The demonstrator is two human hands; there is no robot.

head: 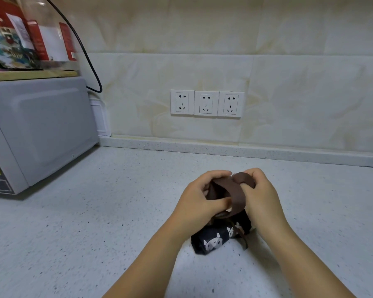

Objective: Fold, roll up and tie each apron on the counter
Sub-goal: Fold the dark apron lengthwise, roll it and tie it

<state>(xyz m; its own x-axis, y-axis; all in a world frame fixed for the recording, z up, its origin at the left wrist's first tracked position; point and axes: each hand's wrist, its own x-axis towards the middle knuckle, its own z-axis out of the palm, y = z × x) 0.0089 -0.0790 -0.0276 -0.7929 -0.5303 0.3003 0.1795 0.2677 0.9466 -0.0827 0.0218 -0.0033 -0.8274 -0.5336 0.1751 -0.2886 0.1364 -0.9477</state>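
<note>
Well off to the left of the fingers (216,175) stood a microwave (41,130), too far away to matter. The left hand (199,195) had its fingers curled over one run of the brown strap (238,198), with the thumb pressed across beneath it. The apron (213,240) lay rolled on the worktop (116,211), just below both sets of fingers and on the person's side of them. Its dark printed end showed under the left wrist. The right hand (261,195) had its fingers clamped on the strap's loop at the top.

Neither hand seemed to be pressing on the roll itself. A hard tug on the strap might therefore have lifted or loosened it, and the apron would have unrolled. The strap was broad and looked smooth, so it might have slid out of the right fingers before any knot bit. A slack wrap would probably have slipped off the roll's end.
</note>
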